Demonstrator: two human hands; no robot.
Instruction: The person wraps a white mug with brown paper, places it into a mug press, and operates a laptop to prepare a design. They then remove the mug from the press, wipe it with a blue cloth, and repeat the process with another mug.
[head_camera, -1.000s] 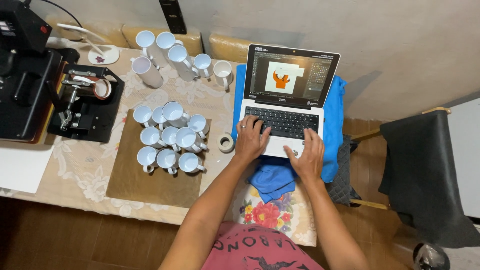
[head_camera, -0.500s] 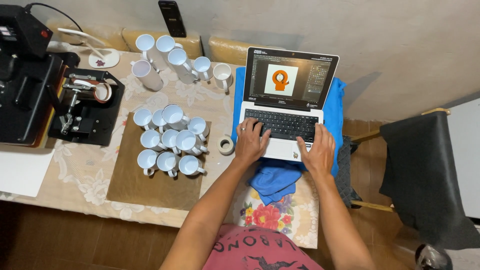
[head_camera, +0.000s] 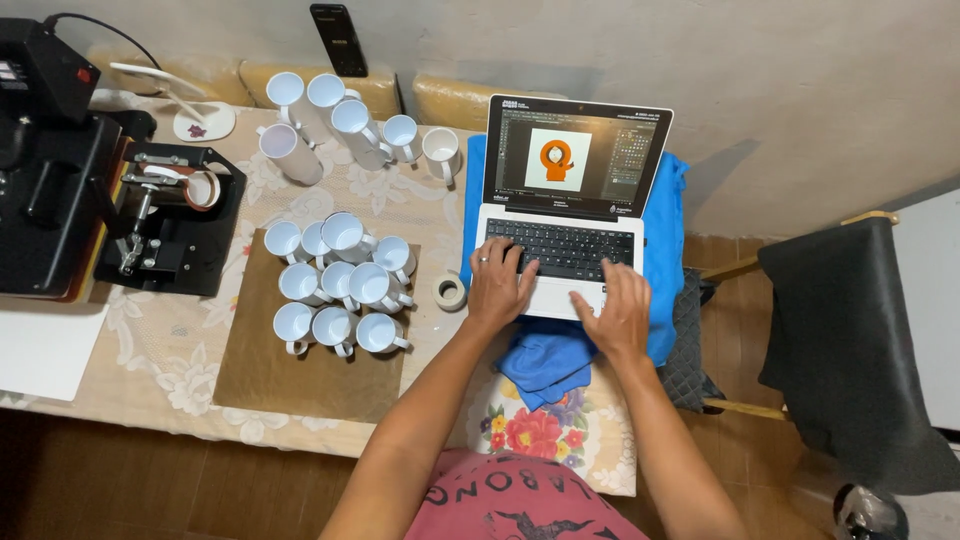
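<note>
So the laptop (head_camera: 570, 215) sits on a blue cloth (head_camera: 665, 260) at the right end of the table (head_camera: 160, 350), lid up, screen showing an orange-and-white graphic in an editing window. Left hand (head_camera: 497, 285) rests flat on the left side of the keyboard, fingers spread, pinching nothing. Right hand (head_camera: 610, 310) lies on the near right corner by the trackpad, fingers loosely spread too, nothing held.

Just left of the left hand there's a small roll of tape (head_camera: 449, 291), and further left a cluster of white mugs (head_camera: 335, 285) packed tight on a brown mat (head_camera: 300, 370). More mugs (head_camera: 345, 125) stand at the far edge, and a black mug press (head_camera: 170, 215) is way over on the left.

What worries me: the cloth hangs bunched off the near table edge, so a tug from a forearm could probably slide the laptop. And an elbow swinging left could likely knock those touching mugs together.
</note>
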